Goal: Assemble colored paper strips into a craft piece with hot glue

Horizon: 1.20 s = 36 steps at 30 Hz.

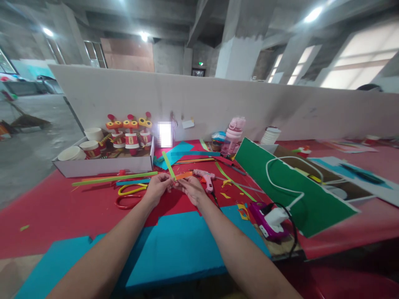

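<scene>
Above the red-covered table [93, 211], the person's left hand [160, 187] pinches the lower end of a lime-green strip [168, 164] and the right hand [193, 189] an orange strip [184, 175], the two meeting at an angle between the fingertips, with a pink glue gun [208, 176] just beside the right hand and scissors [126, 194] near the left.

A lime-green strip [168, 165], an orange strip [184, 175], a pink glue gun [207, 177], yellow-and-red scissors [127, 195], a plain red tabletop [90, 216].
</scene>
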Available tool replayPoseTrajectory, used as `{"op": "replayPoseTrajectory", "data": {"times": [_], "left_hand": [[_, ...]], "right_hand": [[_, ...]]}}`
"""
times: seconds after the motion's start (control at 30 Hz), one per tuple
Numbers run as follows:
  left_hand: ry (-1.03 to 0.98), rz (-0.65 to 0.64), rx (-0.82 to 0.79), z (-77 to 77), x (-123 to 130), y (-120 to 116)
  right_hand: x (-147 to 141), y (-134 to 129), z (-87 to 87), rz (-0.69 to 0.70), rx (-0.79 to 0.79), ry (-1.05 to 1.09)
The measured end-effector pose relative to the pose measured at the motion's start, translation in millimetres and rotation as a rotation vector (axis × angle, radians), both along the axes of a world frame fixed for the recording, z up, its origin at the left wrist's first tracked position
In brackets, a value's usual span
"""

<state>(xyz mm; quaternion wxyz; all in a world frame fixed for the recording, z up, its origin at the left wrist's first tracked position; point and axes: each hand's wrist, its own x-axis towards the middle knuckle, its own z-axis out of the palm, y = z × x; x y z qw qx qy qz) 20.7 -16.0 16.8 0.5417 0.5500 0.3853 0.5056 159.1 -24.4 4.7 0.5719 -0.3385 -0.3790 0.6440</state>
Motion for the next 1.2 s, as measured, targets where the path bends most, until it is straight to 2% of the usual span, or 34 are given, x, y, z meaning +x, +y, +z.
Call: {"op": "replayPoseTrajectory", "data": {"times": [0.47, 0.67, 0.77, 0.83, 0.93, 1.07, 1.2], "left_hand": [[-0.018, -0.015, 0.028, -6.3, -2.4, 3.2], [-0.089, -0.035, -0.03, -5.3, 1.4, -0.7], [-0.057, -0.078, -0.026, -2.3, 3.0, -2.9], [-0.002, -0.096, -0.029, -1.3, 3.0, -2.7], [0.001, -0.03, -0.041, -2.7, 1.9, 0.0], [-0.027, 0.028, -0.031, -6.6, 0.1, 4.0], [0.063, 0.038, 0.002, -7.2, -0.8, 4.4]], "right_hand": [[-0.4, -0.6, -0.9, -0.044, 0.007, -0.098], [0.1, 3.9, -2.7, -0.143, -0.002, -0.091], [-0.6, 4.6, -3.1, -0.183, 0.012, -0.066], [-2.0, 3.4, -2.4, -0.176, 0.042, -0.079], [-3.8, 0.5, -0.4, -0.132, 0.076, -0.119], [-1.8, -0.9, 1.4, -0.088, 0.032, -0.156], [1.2, 1.0, 0.6, -0.073, 0.062, -0.195]]}}
